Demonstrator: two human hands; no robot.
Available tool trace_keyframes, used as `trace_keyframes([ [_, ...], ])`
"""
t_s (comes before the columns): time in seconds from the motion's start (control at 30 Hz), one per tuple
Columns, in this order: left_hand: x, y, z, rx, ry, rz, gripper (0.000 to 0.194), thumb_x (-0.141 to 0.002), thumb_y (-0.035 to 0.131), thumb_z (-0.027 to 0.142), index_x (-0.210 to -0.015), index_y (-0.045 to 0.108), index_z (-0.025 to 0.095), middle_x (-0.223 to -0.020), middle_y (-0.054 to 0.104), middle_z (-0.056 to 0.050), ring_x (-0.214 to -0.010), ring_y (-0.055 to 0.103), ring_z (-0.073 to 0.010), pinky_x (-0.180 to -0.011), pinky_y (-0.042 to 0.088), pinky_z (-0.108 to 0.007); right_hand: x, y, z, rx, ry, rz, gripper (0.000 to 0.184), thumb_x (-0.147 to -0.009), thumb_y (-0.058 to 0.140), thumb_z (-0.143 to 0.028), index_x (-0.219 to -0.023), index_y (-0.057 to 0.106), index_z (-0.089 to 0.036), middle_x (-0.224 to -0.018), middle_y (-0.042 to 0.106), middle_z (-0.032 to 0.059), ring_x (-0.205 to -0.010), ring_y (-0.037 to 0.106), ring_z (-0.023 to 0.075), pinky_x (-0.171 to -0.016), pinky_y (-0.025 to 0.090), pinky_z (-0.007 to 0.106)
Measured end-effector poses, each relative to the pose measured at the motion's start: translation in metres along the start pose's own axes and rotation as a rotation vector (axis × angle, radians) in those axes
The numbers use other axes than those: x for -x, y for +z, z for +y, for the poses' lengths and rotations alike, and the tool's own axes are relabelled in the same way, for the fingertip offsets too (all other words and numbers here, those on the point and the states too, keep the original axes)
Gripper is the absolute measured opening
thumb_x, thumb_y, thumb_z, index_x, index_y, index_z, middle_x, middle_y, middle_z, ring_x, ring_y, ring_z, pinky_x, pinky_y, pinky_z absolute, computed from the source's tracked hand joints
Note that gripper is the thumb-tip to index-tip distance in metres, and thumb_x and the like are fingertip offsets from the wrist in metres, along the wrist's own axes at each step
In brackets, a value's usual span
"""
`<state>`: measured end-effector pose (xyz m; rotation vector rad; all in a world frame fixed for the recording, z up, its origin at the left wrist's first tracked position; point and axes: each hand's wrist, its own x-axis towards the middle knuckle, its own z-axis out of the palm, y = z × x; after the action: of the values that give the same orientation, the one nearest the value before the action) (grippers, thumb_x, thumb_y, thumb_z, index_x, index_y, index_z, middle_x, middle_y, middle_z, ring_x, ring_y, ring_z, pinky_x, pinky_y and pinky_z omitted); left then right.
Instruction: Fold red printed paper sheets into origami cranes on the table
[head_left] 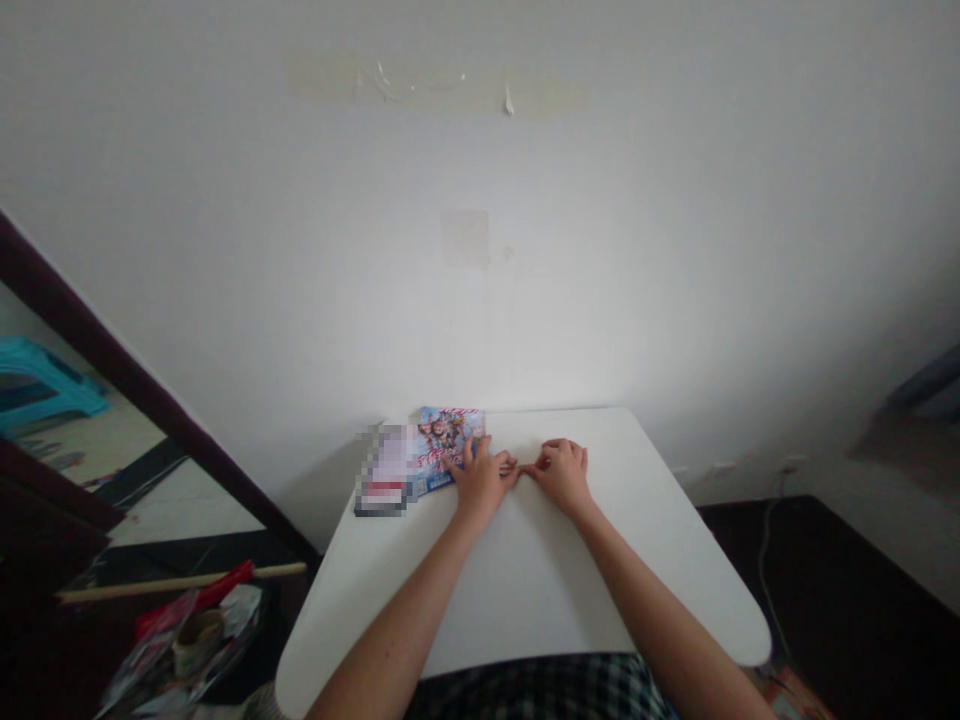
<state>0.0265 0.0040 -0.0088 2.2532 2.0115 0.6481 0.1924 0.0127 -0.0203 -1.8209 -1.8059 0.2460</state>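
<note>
My left hand rests at the right edge of a colourful printed packet or sheet, blue with red lettering and figures. Three of its fingers are spread towards the print, while thumb and forefinger come together on the right. Close beside it, my right hand has its fingers curled in, with thumb and forefinger pinched. The two pinches almost meet low over the white table. Anything between the fingertips is too small to make out.
A pixelated, phone-like flat object lies left of the print. The table's far edge stands against a white wall. On the floor at left are a bag with a tape roll and a wooden stick. A cable hangs at right.
</note>
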Motion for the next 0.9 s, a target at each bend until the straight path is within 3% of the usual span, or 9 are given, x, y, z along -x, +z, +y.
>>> trace_keyframes([
  [0.4, 0.0004, 0.0036, -0.0037, 0.009, 0.001, -0.002, 0.026, -0.089, 0.058, 0.057, -0.099, 0.075, 0.04, -0.15, 0.05, -0.002, -0.145, 0.028, -0.0365, -0.107, 0.013, -0.082, 0.0067, -0.0033, -0.0031, 0.041, -0.032, -0.006, 0.017, -0.086, 0.07, -0.042, -0.089, 0.072, -0.026, -0.126, 0.059, 0.0053, -0.126, 0.043, 0.0307, -0.114, 0.02, 0.054],
  [0.9, 0.0013, 0.0007, -0.0055, 0.029, -0.009, -0.029, 0.027, -0.089, 0.057, 0.057, -0.103, 0.075, 0.043, -0.152, 0.048, 0.0, -0.145, 0.028, -0.0368, -0.111, 0.01, -0.079, 0.007, -0.0039, -0.0021, 0.08, -0.039, -0.017, 0.02, -0.088, 0.065, -0.045, -0.088, 0.071, -0.026, -0.127, 0.058, 0.0061, -0.125, 0.043, 0.0289, -0.112, 0.023, 0.052],
])
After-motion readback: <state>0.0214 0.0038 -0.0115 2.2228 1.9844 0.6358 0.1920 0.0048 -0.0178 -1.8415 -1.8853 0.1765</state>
